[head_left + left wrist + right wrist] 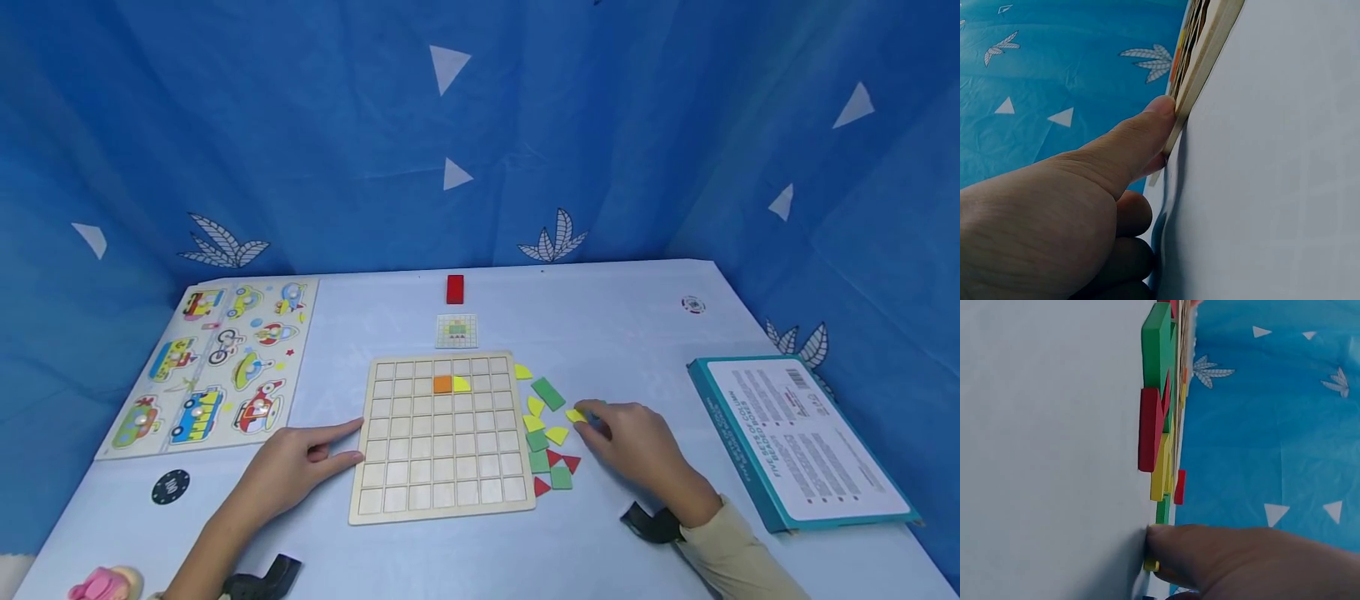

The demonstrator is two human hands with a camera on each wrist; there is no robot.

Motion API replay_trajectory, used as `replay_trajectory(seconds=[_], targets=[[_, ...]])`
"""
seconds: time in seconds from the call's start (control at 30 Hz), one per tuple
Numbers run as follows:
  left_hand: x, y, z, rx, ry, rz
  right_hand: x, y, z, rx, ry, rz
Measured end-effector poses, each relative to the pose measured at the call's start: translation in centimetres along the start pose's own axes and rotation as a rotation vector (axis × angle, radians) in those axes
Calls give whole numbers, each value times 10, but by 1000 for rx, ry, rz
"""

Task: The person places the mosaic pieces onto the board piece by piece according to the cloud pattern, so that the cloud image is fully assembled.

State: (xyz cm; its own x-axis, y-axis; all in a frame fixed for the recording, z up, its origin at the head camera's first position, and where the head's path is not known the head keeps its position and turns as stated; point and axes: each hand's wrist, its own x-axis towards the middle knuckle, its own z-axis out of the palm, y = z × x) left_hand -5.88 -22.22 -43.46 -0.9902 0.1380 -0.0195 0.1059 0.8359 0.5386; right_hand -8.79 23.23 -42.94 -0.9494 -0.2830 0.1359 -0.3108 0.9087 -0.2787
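A wooden grid board (pixel 447 512) lies flat on the table, with an orange square (pixel 442 384) and a yellow quarter-circle (pixel 462 384) in its upper cells. Thumb and forefinger of my left hand (pixel 292 467) stretch against the board's left edge; its other fingers fold under. In the left wrist view the thumb (pixel 1125 144) presses that wooden edge. My right hand (pixel 637 442) pinches a yellow quarter-circle piece (pixel 575 415) right of the board. A green piece behind its fingers is mostly hidden. The right wrist view has the thumb (pixel 1204 550) over the yellow piece.
Loose green squares (pixel 561 477), red triangles (pixel 572 463) and yellow pieces (pixel 557 435) lie along the board's right side. Behind it are a small pattern card (pixel 457 331) and red block (pixel 455 289). A vehicle puzzle (pixel 168 400) lies left, a teal box (pixel 806 437) right.
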Motion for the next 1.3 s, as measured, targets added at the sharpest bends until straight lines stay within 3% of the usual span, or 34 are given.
replay_trajectory(seconds=[0.2,0.4,0.6,0.7,1.3], targets=[[-1,0,-2,2,9,-1,5,6,7,51,43,50],[-1,0,-1,-3,7,-3,4,8,4,58,65,18],[-1,1,-1,-8,5,-4,2,16,-4,156,-62,-79],[-2,2,-2,-8,8,-8,2,18,-5,150,-107,-102],[-2,1,0,-19,5,9,6,10,-5,68,2,-4]])
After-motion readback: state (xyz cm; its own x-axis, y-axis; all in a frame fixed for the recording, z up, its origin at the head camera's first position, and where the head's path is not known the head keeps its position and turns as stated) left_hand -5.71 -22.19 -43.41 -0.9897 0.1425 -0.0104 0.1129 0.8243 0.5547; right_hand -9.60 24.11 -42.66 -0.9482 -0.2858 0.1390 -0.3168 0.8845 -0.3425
